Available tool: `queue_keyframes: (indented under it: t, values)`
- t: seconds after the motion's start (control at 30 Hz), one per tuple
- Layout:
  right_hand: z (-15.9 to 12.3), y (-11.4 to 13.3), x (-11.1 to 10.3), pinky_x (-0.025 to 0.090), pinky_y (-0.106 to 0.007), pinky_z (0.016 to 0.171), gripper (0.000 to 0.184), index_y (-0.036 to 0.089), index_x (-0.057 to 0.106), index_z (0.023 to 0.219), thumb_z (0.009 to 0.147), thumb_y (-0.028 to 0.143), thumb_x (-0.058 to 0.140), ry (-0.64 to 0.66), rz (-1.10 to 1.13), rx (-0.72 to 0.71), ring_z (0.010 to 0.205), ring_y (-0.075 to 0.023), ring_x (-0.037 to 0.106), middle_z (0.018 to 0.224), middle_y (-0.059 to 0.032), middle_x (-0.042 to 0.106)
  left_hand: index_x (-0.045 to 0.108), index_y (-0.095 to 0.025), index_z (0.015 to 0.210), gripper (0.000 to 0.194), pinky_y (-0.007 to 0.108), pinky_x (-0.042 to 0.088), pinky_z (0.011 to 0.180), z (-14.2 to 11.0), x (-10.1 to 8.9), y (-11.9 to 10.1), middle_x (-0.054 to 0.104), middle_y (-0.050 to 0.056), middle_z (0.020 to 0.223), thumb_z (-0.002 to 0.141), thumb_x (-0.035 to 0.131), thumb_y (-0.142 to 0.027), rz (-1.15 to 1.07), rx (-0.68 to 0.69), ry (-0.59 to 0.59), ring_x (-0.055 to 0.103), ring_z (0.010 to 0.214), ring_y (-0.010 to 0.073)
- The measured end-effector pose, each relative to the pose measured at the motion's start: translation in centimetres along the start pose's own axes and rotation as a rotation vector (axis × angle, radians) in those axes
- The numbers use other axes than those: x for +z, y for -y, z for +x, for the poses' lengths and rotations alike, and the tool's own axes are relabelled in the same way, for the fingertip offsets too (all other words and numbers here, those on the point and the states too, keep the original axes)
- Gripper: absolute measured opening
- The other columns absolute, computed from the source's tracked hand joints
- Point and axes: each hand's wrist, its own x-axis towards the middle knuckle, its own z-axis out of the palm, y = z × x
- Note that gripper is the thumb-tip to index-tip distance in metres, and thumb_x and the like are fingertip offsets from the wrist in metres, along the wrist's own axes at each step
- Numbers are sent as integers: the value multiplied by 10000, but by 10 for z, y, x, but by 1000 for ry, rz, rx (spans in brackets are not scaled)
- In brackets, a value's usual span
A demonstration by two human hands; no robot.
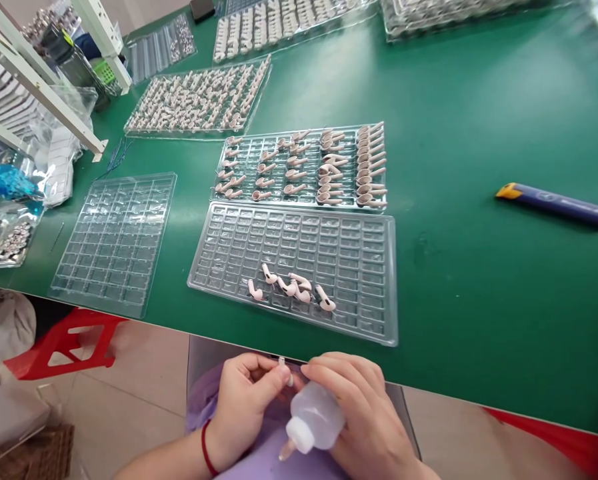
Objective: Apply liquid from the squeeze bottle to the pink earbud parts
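My left hand (243, 400) is closed, pinching a small white earbud part (282, 362) between thumb and fingertips just below the table edge. Most of that part is hidden by the fingers. My right hand (363, 410) wraps round a translucent squeeze bottle (321, 417), whose white cap and narrow tip point down toward my lap. The right fingertips come close to the left ones; whether they touch the part I cannot tell. Beyond the hands, several white earbud pieces (325, 299) lie loose on the near end of a clear compartment tray (373, 280).
Behind it, another tray (346, 170) carries rows of earbud shells. More filled trays (199, 100) stand farther back. A clear tray (113, 240) lies at left, near a white metal shelf frame (63, 93). At right rests a blue and yellow cutter (553, 202). Red stools (69, 340) flank the green table.
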Motion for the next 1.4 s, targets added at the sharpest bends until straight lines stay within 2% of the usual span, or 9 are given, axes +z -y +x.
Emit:
queue_keyframes:
  t: [0.7, 0.83, 0.9, 0.97, 1.0, 1.1, 1.17, 1.27, 1.4]
  values:
    - [-2, 1, -1, 445, -354, 769, 234, 175, 566, 1032, 837, 48, 547, 18, 7, 39, 853, -199, 578, 893, -63, 648, 718, -136, 652, 212, 246, 535, 635, 2, 5, 6, 751, 52, 667, 723, 803, -316, -30, 37, -58, 669, 618, 152]
    - [-1, -1, -1, 459, -365, 754, 237, 175, 573, 1037, 834, 53, 560, 7, 8, 30, 843, -206, 585, 882, -68, 656, 724, -138, 669, 218, 269, 547, 646, 2, 3, 6, 760, 66, 689, 731, 795, -334, -7, 41, -45, 689, 637, 180]
    - [1, -3, -2, 472, -360, 747, 236, 169, 579, 1046, 841, 54, 567, -5, 13, 16, 838, -205, 589, 885, -74, 660, 736, -143, 711, 195, 290, 560, 670, 0, -1, 2, 770, 77, 732, 765, 768, -327, 82, 59, -20, 708, 681, 204]
    - [4, -3, -5, 495, -344, 726, 230, 170, 580, 1052, 850, 59, 577, -6, 46, 10, 819, -195, 593, 871, -69, 663, 754, -160, 769, 141, 295, 562, 696, -4, -6, -4, 775, 75, 777, 819, 723, -288, 292, 167, 2, 713, 723, 207]
    - [5, -4, -7, 509, -334, 707, 228, 174, 579, 1051, 851, 64, 585, -1, 79, 15, 804, -188, 596, 857, -62, 663, 760, -173, 796, 109, 291, 558, 700, -6, -8, -8, 773, 68, 786, 835, 708, -261, 430, 288, 7, 707, 728, 199]
    - [6, -2, -14, 543, -311, 659, 272, 180, 570, 1061, 826, 58, 629, 15, 208, 52, 777, -175, 606, 828, -47, 652, 750, -193, 884, 74, 279, 543, 674, -12, -14, -20, 745, 47, 776, 841, 698, -164, 814, 806, 1, 659, 706, 171]
    - [5, -1, -17, 555, -301, 651, 313, 176, 566, 1071, 802, 43, 658, 4, 262, 82, 779, -173, 613, 836, -48, 647, 724, -178, 944, 134, 281, 535, 657, -15, -14, -26, 721, 44, 766, 837, 687, -108, 973, 1061, -1, 619, 698, 166]
    - [1, 1, -18, 565, -298, 648, 319, 178, 566, 1065, 797, 40, 669, -9, 283, 117, 788, -172, 617, 847, -48, 640, 696, -152, 968, 155, 288, 519, 634, -17, -12, -30, 688, 41, 727, 835, 670, -77, 1114, 1184, -24, 567, 685, 171]
    - [0, 2, -18, 568, -301, 629, 304, 194, 564, 1073, 820, 50, 649, 9, 292, 134, 775, -171, 624, 846, -46, 635, 683, -139, 957, 144, 295, 509, 619, -19, -10, -28, 658, 36, 690, 831, 662, -73, 1180, 1203, -51, 539, 673, 175]
